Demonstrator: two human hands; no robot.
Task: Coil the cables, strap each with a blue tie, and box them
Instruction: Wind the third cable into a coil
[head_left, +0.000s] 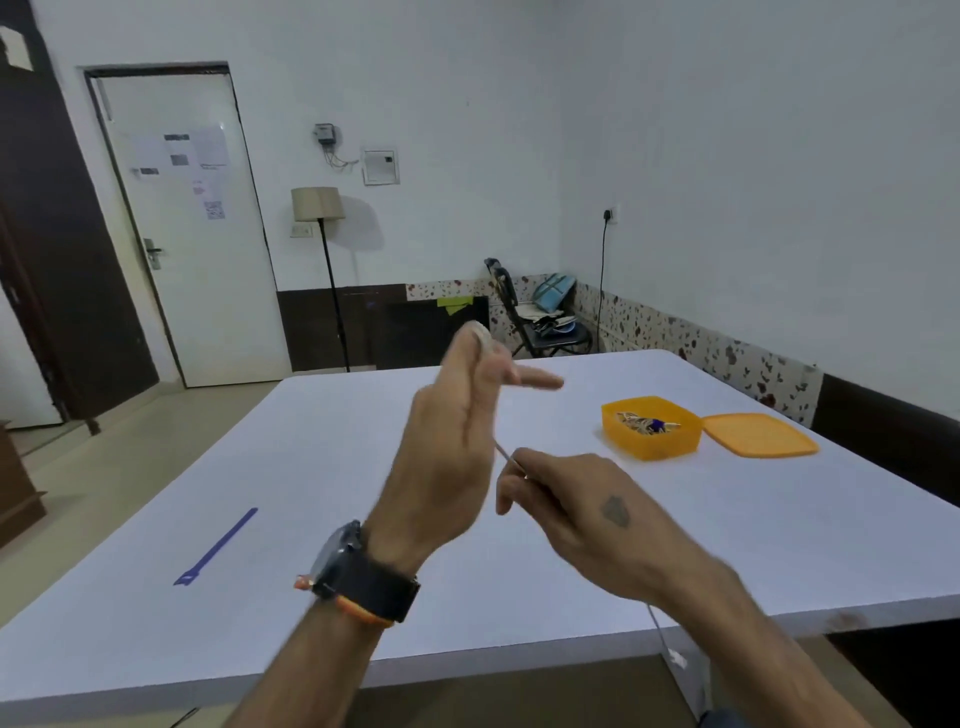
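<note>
My left hand (457, 441) is raised above the white table (311, 467), fingers mostly straight, with loops of thin white cable (480, 335) wound round its fingertips. A strand of that cable runs down to my right hand (566, 504), which pinches it. The cable's free end with a small white plug (678, 659) hangs below my right wrist past the table's front edge. A blue tie (218, 545) lies flat on the table at the left. At the right stands an open orange box (652, 428) with coiled cables inside, one with a blue tie.
The orange lid (761, 434) lies beside the box on its right. Beyond the table stand a floor lamp (318, 205), a folding chair (540, 322) with bags, and a white door (192, 234).
</note>
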